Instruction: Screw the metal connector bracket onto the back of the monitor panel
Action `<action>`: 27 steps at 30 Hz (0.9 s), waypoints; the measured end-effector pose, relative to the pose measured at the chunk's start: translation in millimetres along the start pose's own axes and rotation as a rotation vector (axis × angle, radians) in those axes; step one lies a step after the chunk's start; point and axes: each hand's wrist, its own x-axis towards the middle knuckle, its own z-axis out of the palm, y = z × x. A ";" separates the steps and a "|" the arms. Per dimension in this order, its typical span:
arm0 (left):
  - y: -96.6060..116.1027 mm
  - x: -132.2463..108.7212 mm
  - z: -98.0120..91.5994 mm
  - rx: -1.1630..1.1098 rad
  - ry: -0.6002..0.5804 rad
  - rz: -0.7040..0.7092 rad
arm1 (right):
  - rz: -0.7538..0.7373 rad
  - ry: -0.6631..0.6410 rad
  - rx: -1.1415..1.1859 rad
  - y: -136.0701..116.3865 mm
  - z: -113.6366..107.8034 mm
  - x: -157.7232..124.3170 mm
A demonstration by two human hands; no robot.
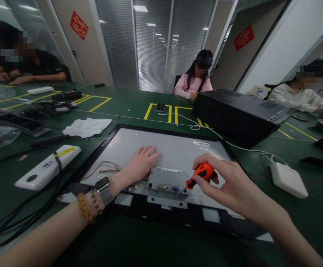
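Note:
An opened monitor panel (175, 150) lies back side up in front of me, with a black frame around its grey metal sheet. Near its front edge sits a metal bracket (165, 176) carrying a white and a blue video port. My right hand (224, 178) grips an orange and black screwdriver (200, 174), whose tip points down at the bracket beside the blue port. My left hand (140, 165) rests flat on the panel behind the bracket's left end, fingers spread. Thin coloured wires (103, 167) lie left of that hand.
On the left are a white power strip (49, 167), a black cable (17, 218) and a crumpled tissue (87, 127). A large black casing (239, 115) stands behind right, with a white adapter (287, 178) and its cord nearer. Several people sit around the table.

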 end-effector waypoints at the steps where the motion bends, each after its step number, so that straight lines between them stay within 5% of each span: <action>1: -0.3 0.1 0.8 0.000 0.000 -0.002 | -0.004 0.024 0.036 0.2 0.3 0.2; 18: -0.6 0.7 3.7 0.010 -0.008 -0.015 | 0.034 -0.061 0.118 -5.1 32.0 9.2; 27: -1.2 -0.7 4.2 0.030 0.000 0.008 | -0.114 -0.034 0.080 -10.3 32.3 9.2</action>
